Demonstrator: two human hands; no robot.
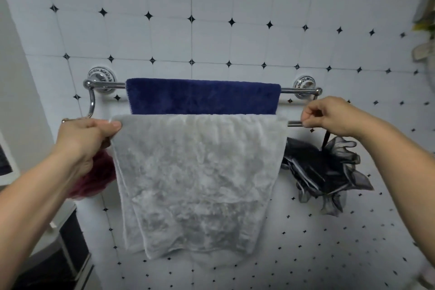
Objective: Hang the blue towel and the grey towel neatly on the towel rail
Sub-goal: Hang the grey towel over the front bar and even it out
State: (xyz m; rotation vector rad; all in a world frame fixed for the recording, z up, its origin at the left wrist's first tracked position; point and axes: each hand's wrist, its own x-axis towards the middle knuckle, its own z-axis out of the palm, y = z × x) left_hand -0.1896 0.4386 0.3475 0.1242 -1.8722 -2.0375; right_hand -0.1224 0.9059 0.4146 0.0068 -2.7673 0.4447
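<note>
A chrome double towel rail is fixed to the tiled wall. The blue towel hangs flat over its back bar. The grey towel is draped over the front bar, its front layer shorter than the layer behind. My left hand pinches the grey towel's top left corner at the bar. My right hand has its fingers pinched together at the bare right end of the front bar, a little clear of the towel's right edge. Whether it grips the bar or a cord there is unclear.
A black mesh bath sponge hangs by a cord under my right hand. A dark red sponge hangs behind my left wrist. A dark cabinet with a white frame stands at the lower left. Some items sit at the far right edge.
</note>
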